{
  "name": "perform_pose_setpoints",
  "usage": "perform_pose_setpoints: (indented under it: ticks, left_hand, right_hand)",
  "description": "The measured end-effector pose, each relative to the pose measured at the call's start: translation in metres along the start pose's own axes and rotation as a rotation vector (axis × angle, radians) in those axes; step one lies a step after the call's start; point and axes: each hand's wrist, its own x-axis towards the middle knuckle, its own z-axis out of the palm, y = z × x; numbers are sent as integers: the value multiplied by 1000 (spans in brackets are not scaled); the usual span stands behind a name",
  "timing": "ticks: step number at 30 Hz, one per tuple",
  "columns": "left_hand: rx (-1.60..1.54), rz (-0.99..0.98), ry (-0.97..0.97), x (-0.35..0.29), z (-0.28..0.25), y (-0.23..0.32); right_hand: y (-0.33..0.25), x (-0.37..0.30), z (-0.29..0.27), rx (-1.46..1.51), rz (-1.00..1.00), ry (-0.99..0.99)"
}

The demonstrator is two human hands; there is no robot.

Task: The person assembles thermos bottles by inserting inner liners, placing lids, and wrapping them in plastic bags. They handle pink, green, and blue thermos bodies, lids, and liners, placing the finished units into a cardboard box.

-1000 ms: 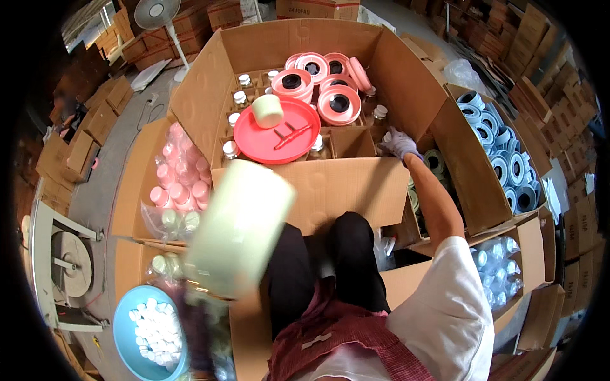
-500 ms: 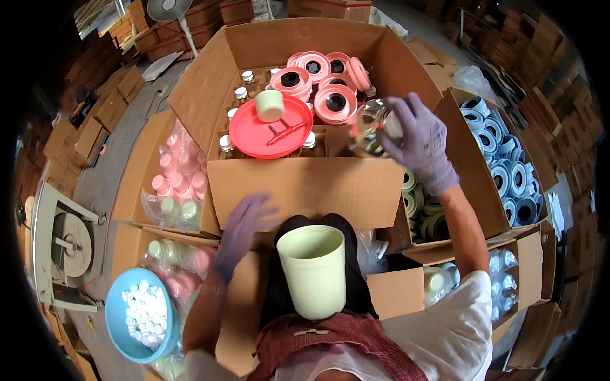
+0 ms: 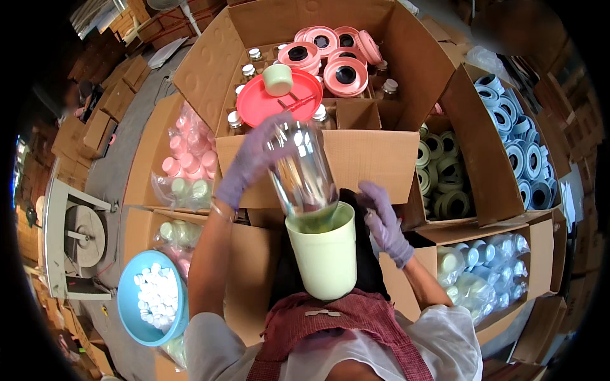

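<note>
My left hand [image 3: 253,155], in a purple glove, is closed round the upper end of a shiny silvered glass flask liner [image 3: 305,166]. The liner's lower end dips into the mouth of a pale green tapered plastic container [image 3: 323,259], which rests upright on my lap. To the right of the container's rim, my right hand [image 3: 385,227], also gloved, hangs open with its fingers apart and nothing in them. Beyond my left hand, a red plate [image 3: 254,101] carries a small pale green cup [image 3: 277,80] and thin dark red pieces.
A divided carton [image 3: 375,155] ahead holds white-capped liners and pink rings with black centres [image 3: 345,75]. At right, cartons contain green rings [image 3: 454,166], blue rings [image 3: 522,155] and bagged cups. A blue basin [image 3: 127,317] of white caps sits at left, near bagged pink cups [image 3: 189,164].
The liner has come from over the carton's right side down into the green container's mouth. It has passed from my right hand to my left. My right hand has lowered beside the container.
</note>
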Motion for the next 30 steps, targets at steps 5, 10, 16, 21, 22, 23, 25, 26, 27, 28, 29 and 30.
perform_pose_setpoints:
  ticks: [5, 10, 16, 21, 22, 23, 25, 26, 27, 28, 29, 30]
  left_hand:
    - [177, -143, 145, -130, 3, -23]
    - [667, -305, 87, -305, 12, -113]
    - [330, -334, 81, -330, 23, -166]
    - [436, -181, -125, -286, 16, -184]
    - [415, -154, -154, -266, 23, -179]
    - [374, -137, -173, -247, 33, -171]
    - [260, -104, -207, -206, 54, -159]
    - [170, -98, -204, -187, 65, -149]
    - [88, -103, -187, -174, 74, -140]
    - [-10, -111, -161, -161, 83, -131]
    - [-106, -119, -121, -151, 91, -124]
    - [-201, -127, -80, -142, 98, -118]
  right_hand:
    - [16, -112, 19, -229, -61, -202]
    - [87, -154, 103, -286, -475, 165]
    - [-42, -5, 37, 18, -424, -428]
    - [-86, 35, 29, 83, -503, -523]
    - [-92, 39, 29, 85, -522, -536]
    - [-99, 43, 30, 92, -541, -555]
    - [-116, 46, 26, 41, -496, -486]
    - [-123, 45, 23, -16, -477, -419]
    - [-128, 46, 20, -66, -468, -351]
    - [-131, 48, 16, -157, -511, -237]
    - [-135, 52, 11, -166, -466, -156]
    - [-140, 57, 7, -173, -421, -74]
